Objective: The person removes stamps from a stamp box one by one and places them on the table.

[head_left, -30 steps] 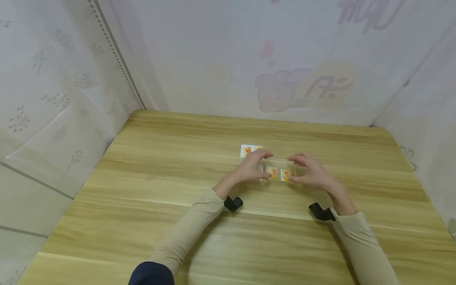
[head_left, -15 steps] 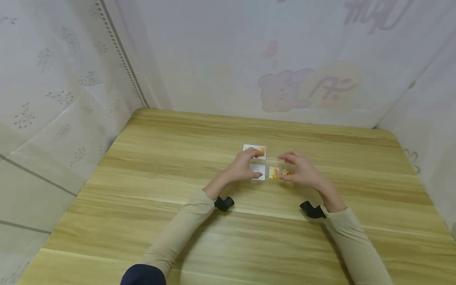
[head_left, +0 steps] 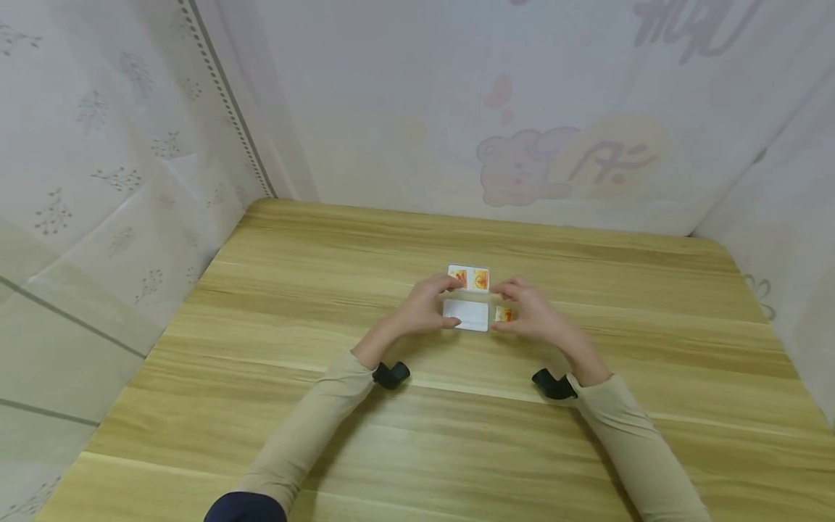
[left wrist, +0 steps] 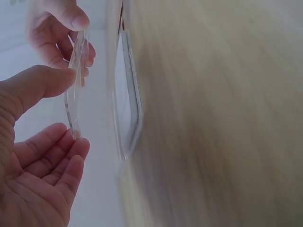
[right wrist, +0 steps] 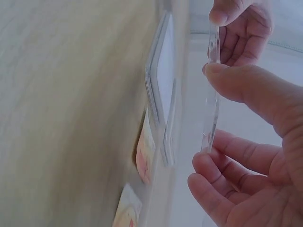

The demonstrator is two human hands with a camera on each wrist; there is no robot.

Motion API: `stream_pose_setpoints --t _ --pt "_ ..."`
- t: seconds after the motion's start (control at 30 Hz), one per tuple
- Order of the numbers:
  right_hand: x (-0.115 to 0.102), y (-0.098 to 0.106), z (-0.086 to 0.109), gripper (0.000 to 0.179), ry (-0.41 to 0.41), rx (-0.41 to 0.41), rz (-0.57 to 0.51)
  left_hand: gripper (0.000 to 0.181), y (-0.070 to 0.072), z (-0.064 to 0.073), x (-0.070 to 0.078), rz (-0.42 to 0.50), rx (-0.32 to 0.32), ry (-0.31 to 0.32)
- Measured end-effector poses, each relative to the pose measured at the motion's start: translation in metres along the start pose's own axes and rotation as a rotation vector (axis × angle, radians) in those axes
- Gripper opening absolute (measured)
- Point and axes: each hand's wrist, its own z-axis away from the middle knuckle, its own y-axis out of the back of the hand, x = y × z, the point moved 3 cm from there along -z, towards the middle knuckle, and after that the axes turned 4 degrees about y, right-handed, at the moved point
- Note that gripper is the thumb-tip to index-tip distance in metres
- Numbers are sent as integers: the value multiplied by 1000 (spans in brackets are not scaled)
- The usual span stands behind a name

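Note:
Both hands hold a clear, thin, rectangular plastic plate (left wrist: 73, 101) by its opposite ends, lifted above the table. My left hand (head_left: 420, 304) pinches its left end between thumb and fingers, and my right hand (head_left: 531, 312) pinches the right end the same way. Below the plate lies a white rounded rectangular block (head_left: 466, 316), apart from it. Just behind is a similar piece bearing two orange-and-yellow pictures (head_left: 481, 279), partly covered by the left fingers. Small loose picture cards (right wrist: 146, 156) lie right of the white block; the right hand partly hides them in the head view.
The wood-grain table (head_left: 391, 449) spreads out on all sides of the hands. Pale printed curtains (head_left: 391, 109) hang behind it and at both sides. Black angled mounts (head_left: 554, 384) sit at both wrists.
Both hands have moved left with the clear plate, from over the small picture cards to over the white block. The white block now shows between the hands.

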Motion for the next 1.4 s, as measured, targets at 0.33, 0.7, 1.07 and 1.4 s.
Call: stream_pose_setpoints --t 0.33,0.7,1.07,1.4 --pt "-4 -16 -6 59 -33 -39 -33 57 1 7 -13 15 -33 29" --pt "-4 -25 -9 61 -73 -77 -3 57 -3 5 -20 -29 -64 60" --pt "-6 -27 -10 60 -74 -108 24 57 -5 4 -19 -49 -95 72" --pt "-9 -27 -12 60 -98 -125 31 58 -4 2 -17 -95 -119 84"
